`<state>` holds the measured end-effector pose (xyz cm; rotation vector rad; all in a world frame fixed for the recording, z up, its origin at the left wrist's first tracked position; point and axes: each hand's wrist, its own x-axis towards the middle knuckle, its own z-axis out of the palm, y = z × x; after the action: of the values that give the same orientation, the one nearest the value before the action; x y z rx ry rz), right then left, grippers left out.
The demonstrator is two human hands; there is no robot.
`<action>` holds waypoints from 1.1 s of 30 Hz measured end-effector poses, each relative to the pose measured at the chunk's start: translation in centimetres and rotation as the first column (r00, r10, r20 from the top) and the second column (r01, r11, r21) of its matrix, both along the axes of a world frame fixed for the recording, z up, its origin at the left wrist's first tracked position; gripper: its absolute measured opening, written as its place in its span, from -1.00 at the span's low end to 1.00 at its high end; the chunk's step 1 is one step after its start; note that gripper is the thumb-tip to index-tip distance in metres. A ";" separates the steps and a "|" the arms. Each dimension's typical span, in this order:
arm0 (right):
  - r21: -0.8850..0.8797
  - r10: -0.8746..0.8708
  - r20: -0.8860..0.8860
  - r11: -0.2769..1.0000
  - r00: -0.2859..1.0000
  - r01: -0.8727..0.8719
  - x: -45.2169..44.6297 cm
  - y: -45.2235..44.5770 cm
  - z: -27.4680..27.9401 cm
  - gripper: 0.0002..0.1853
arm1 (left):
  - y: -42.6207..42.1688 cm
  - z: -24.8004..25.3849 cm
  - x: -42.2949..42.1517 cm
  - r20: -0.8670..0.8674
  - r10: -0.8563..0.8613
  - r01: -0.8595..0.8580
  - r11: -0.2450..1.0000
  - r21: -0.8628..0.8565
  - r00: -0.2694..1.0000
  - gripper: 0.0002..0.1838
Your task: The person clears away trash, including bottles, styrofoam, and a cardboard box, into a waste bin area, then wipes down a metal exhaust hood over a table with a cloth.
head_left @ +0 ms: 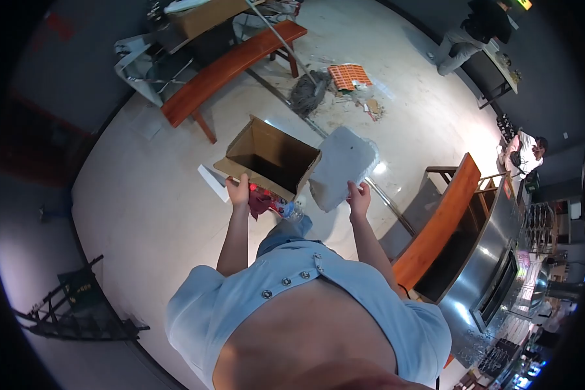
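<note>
My left hand grips the near edge of an open cardboard box, tilted so that its dark, bare-looking inside faces me. In my right hand is a pale, flat, rounded foam-like slab, pinched at its near edge. The slab's left side comes close to the box or touches it; I cannot tell which. Below the box are a dark red crumpled thing and a clear plastic bottle, partly hidden. A white strip shows to the left of my left hand.
A mop stands among litter by an orange patterned sheet. Wooden benches lie ahead left and to the right, the latter beside a metal counter. Another person is at the far right by a table.
</note>
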<state>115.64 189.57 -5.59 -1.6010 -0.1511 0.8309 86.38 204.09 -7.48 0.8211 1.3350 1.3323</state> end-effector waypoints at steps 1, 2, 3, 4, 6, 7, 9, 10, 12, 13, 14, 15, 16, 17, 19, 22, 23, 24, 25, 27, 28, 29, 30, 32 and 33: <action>0.006 0.017 0.024 1.000 1.000 -0.017 1.7 1.7 0.1 -0.64 | 1.8 -0.4 1.5 0.019 -0.016 0.015 0.999 0.044 1.000 -0.50; 0.013 0.038 0.046 0.999 0.998 -0.039 3.4 3.4 0.1 -0.64 | 3.4 -0.8 3.0 0.021 -0.018 0.017 0.999 0.042 1.000 -0.50; 0.035 0.019 0.047 0.999 0.999 -0.021 4.8 4.9 0.4 -0.65 | 5.0 -0.8 4.7 -0.072 -0.066 0.066 0.998 0.001 0.995 -0.50; 0.038 0.023 0.048 0.999 0.999 -0.024 6.2 6.2 0.2 -0.65 | 6.3 -0.8 6.4 -0.164 -0.114 0.108 0.993 -0.044 0.980 -0.49; 0.039 -0.021 0.095 0.999 0.995 0.017 8.6 8.1 -0.6 -0.67 | 8.4 0.3 9.8 -0.243 -0.146 0.135 0.989 -0.059 0.959 -0.46; -0.012 -0.042 0.111 0.999 0.993 0.043 9.7 9.0 -0.8 -0.65 | 9.6 0.5 11.5 -0.237 -0.161 0.152 0.987 -0.056 0.958 -0.46; -0.008 -0.086 0.106 0.996 0.991 0.088 12.0 10.3 -0.9 -0.64 | 12.5 0.2 14.9 -0.224 -0.203 0.196 0.979 -0.054 0.953 -0.44; -0.015 -0.132 0.108 0.991 0.985 0.134 13.5 10.9 -0.9 -0.63 | 13.8 0.8 16.9 -0.228 -0.200 0.196 0.980 -0.042 0.953 -0.44; -0.004 -0.123 0.152 0.992 0.981 0.125 16.7 11.7 -1.9 -0.63 | 16.0 1.5 21.0 -0.274 -0.233 0.220 0.972 -0.078 0.933 -0.45; -0.011 -0.109 0.199 0.993 0.974 0.114 18.8 12.1 -2.3 -0.64 | 17.2 1.3 23.2 -0.273 -0.231 0.220 0.973 -0.069 0.934 -0.45; -0.004 -0.107 0.201 0.994 0.974 0.110 20.9 12.5 -2.7 -0.64 | 18.5 1.1 25.1 -0.262 -0.247 0.240 0.969 -0.060 0.933 -0.45; -0.002 -0.078 0.228 0.997 0.971 0.081 22.8 13.0 -1.9 -0.65 | 19.6 1.0 27.4 -0.250 -0.262 0.257 0.965 -0.052 0.932 -0.44; 0.001 -0.048 0.254 0.999 0.966 0.049 25.2 13.9 -1.3 -0.67 | 20.8 1.0 30.1 -0.248 -0.253 0.250 0.967 -0.044 0.935 -0.44; 0.023 -0.032 0.261 0.999 0.965 0.027 27.5 14.5 -0.9 -0.67 | 21.7 1.1 32.5 -0.212 -0.236 0.233 0.972 -0.038 0.949 -0.44; 0.033 0.011 0.342 0.999 0.940 -0.024 33.3 15.9 -1.8 -0.68 | 23.0 1.8 37.8 -0.207 -0.195 0.192 0.981 -0.034 0.959 -0.44; 0.059 0.056 0.460 0.994 0.886 -0.093 41.8 17.9 -0.6 -0.69 | 25.6 3.3 45.6 -0.212 -0.174 0.176 0.984 -0.006 0.962 -0.46; 0.041 0.078 0.479 0.993 0.874 -0.111 44.8 18.9 0.3 -0.68 | 26.7 3.8 48.0 -0.195 -0.197 0.195 0.980 -0.030 0.961 -0.45; 0.018 0.104 0.497 0.991 0.862 -0.130 47.7 19.7 1.1 -0.68 | 27.5 4.4 50.8 -0.193 -0.193 0.190 0.981 -0.034 0.962 -0.45; -0.015 0.118 0.493 0.992 0.862 -0.127 50.6 20.7 2.0 -0.67 | 28.2 5.3 53.4 -0.124 -0.192 0.195 0.981 0.010 0.973 -0.44; 0.003 0.108 0.490 0.992 0.865 -0.125 55.4 22.5 2.5 -0.66 | 29.8 6.1 57.4 -0.076 -0.189 0.193 0.980 0.042 0.979 -0.42; 0.000 0.117 0.489 0.991 0.864 -0.134 57.8 23.5 3.3 -0.65 | 30.7 6.3 59.5 -0.074 -0.188 0.190 0.981 0.021 0.979 -0.44; 0.031 0.093 0.480 0.992 0.873 -0.122 59.5 24.6 4.0 -0.66 | 31.3 6.2 61.6 -0.049 -0.196 0.196 0.980 0.013 0.979 -0.45; 0.027 0.113 0.487 0.989 0.866 -0.144 61.5 25.7 4.1 -0.66 | 31.7 7.6 64.0 -0.022 -0.200 0.201 0.980 0.008 0.979 -0.47; 0.066 0.107 0.482 0.985 0.870 -0.158 65.3 28.0 4.0 -0.66 | 33.7 6.7 68.4 -0.029 -0.189 0.189 0.982 0.006 0.982 -0.49; 0.071 0.120 0.488 0.982 0.865 -0.177 67.1 29.0 3.9 -0.66 | 34.5 6.3 70.4 -0.052 -0.161 0.162 0.987 0.024 0.986 -0.50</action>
<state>182.71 218.59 -1.74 -1.6755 -0.6767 0.5098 156.78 238.59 -1.17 0.9665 1.2627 1.2124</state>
